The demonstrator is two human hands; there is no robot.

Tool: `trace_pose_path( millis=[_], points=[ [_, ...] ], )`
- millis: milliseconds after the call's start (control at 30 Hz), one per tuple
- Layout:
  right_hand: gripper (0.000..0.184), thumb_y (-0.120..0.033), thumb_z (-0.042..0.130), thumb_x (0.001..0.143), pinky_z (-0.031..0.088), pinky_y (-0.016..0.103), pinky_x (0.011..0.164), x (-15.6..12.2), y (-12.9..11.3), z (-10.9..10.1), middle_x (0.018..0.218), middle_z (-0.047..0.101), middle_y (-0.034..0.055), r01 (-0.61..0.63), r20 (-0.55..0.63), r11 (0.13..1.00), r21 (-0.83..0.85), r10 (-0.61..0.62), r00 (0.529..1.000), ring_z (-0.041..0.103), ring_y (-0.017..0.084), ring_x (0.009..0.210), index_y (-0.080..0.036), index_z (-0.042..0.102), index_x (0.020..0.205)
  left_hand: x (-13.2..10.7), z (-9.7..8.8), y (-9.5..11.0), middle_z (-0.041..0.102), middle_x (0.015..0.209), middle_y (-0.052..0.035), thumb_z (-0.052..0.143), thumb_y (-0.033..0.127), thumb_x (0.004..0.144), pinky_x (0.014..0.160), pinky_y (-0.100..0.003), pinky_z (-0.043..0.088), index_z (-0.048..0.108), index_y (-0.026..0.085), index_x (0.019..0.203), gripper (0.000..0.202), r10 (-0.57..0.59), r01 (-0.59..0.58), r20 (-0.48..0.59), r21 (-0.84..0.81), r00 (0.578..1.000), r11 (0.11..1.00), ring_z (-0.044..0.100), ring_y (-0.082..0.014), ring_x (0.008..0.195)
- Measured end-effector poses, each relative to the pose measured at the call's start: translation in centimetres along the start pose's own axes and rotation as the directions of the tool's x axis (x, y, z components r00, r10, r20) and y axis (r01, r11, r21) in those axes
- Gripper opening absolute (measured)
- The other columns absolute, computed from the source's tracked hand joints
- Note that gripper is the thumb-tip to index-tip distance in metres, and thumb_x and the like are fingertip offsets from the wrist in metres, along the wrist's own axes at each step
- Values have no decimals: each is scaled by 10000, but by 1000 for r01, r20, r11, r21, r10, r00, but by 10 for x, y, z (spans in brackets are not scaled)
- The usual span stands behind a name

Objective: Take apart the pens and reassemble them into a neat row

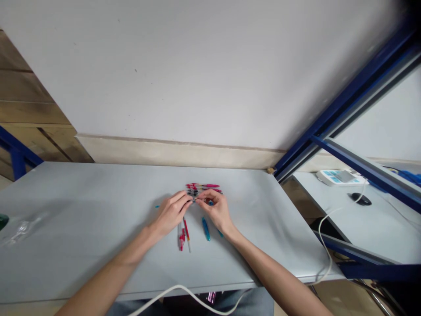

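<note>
1. While both rest on the grey bench [98, 228], the left hand [171, 214] and right hand [217, 211] pinch 1 small pen part [194, 200] between their fingertips.
2. A red pen [187, 230] and a blue pen [205, 229] lie just below the hands, more pens [202, 188] just beyond.

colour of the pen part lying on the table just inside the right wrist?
Blue pen part, lying beside the right hand; seen in the head view.

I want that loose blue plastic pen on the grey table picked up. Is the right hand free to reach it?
Probably not yet: the right hand pinches a small part with the left hand, though the blue plastic pen lies uncovered beside it.
</note>
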State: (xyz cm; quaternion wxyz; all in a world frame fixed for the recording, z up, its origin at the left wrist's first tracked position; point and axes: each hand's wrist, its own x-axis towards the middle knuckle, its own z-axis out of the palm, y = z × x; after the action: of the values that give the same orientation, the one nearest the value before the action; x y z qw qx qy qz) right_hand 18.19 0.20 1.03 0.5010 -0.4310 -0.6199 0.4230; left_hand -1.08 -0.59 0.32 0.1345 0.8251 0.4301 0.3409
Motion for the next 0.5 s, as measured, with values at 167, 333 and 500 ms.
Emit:
trace_pose_path(
  millis=[167, 333, 500],
  points=[
    [250, -437, 710, 884, 464, 322, 776, -5, -2, -2, 801, 709, 35, 91, 41, 980, -179, -85, 996, 610, 211, 792, -208, 691, 787, -3, 1, 3, 657, 1005, -55, 484, 330, 1034, 762, -299, 493, 648, 209, 1076, 208, 46, -49, 58, 60, 997, 997, 638, -187, 865],
    [395, -453, 583, 980, 424, 330, 748, -5, -9, -4, 671, 639, 26, 189, 149, 948, -256, -155, 977, 536, 204, 716, -215, 670, 677, -3, -2, 7, 635, 814, -26, 417, 324, 1058, 646, -270, 417, 650, 193, 874, 324, 57, -61, 92, 51, 994, 997, 584, -156, 700],
    [226, -350, 569, 991, 443, 319, 754, -4, -13, -5, 850, 693, 38, 149, 106, 949, -278, -124, 987, 590, 204, 790, -216, 710, 876, -3, -4, 2, 713, 835, -21, 425, 358, 1056, 667, -264, 428, 676, 231, 1012, 285, -72, 68, 57, 65, 996, 996, 650, -163, 709]
  ],
)
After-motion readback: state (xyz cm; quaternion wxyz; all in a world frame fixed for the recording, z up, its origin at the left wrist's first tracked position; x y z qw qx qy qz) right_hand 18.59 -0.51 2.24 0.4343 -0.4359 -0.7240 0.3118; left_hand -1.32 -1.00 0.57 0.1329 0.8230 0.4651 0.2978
